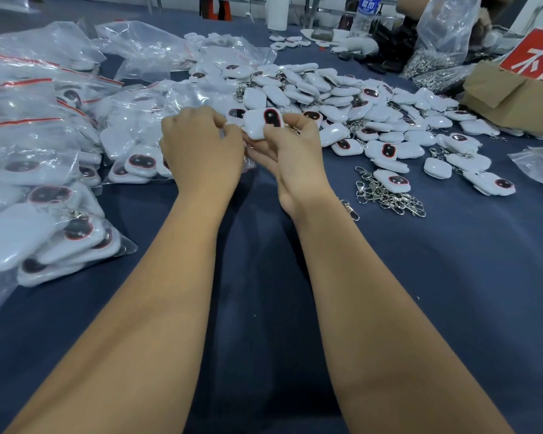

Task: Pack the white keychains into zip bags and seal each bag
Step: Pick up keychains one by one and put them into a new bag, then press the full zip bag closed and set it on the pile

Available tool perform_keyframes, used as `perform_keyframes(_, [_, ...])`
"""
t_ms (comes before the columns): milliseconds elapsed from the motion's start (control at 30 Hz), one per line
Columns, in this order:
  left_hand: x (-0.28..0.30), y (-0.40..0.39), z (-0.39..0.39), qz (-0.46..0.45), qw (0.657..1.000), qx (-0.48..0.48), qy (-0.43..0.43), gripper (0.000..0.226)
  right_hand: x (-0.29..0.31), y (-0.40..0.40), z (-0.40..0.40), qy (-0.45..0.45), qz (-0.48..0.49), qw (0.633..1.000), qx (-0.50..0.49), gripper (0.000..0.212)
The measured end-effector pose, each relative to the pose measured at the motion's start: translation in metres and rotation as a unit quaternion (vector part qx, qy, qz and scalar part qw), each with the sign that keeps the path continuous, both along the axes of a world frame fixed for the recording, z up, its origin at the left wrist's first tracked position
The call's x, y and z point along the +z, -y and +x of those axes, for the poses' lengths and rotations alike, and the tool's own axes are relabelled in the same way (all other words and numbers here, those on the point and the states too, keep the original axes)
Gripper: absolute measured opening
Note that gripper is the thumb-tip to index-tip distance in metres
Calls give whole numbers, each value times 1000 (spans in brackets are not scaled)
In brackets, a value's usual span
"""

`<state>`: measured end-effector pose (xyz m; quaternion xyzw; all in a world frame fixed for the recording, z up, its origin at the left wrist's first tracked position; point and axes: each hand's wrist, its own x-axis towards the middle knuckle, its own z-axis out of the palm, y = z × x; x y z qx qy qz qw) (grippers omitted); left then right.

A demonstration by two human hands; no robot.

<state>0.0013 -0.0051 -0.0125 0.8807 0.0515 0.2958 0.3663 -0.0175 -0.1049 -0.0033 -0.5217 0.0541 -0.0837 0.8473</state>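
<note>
A white keychain [263,123] with a dark oval window rimmed in red is held above the blue table. My right hand [290,150] grips it from below and the right, thumb on its face. My left hand [201,148] has curled fingers pinching at the keychain's left edge, where a clear zip bag [248,158] seems to hang between the hands; the bag is hard to make out. A big heap of loose white keychains [342,98] lies just beyond and to the right.
Filled zip bags with red seal strips [38,126] cover the left side. Loose metal clasps [389,192] lie right of my right forearm. A cardboard box with a red sign [514,89] stands at the far right, a water bottle [365,14] at the back.
</note>
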Motion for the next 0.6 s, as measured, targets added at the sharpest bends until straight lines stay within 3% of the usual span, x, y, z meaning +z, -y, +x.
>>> perform_keyframes(100, [3,0,-2,-89,995,-31,21,13,-5,-4,0,3,-157,988,-8,19])
perform_keyframes(167, [4,0,-3,-135,989,-56,13,10,-9,-6,0,28,-302,953,-10,8])
perform_keyframes(233, [7,1,-5,-191,978,-82,8,14,-11,-8,2,28,-451,892,-9,37])
perform_keyframes(267, [9,2,-6,-219,971,-96,12,19,-10,-10,3,2,-477,879,-4,47])
perform_keyframes(333, [12,-2,-7,-232,967,-100,23,27,-3,-14,3,-61,-446,893,24,42])
perform_keyframes(367, [12,-6,-5,-203,975,-86,30,31,-2,-14,3,-81,-412,907,35,40])
perform_keyframes(433, [9,-17,1,-87,995,-35,27,33,-4,-10,2,-34,-377,924,50,30])
perform_keyframes(500, [6,-23,4,34,998,18,-39,33,-10,-5,1,44,-417,907,48,23])
perform_keyframes(567, [4,-23,4,89,987,41,-125,37,-14,-3,2,56,-441,895,37,10])
perform_keyframes(600, [3,-23,3,99,983,44,-147,38,-15,-2,3,54,-430,901,28,13])
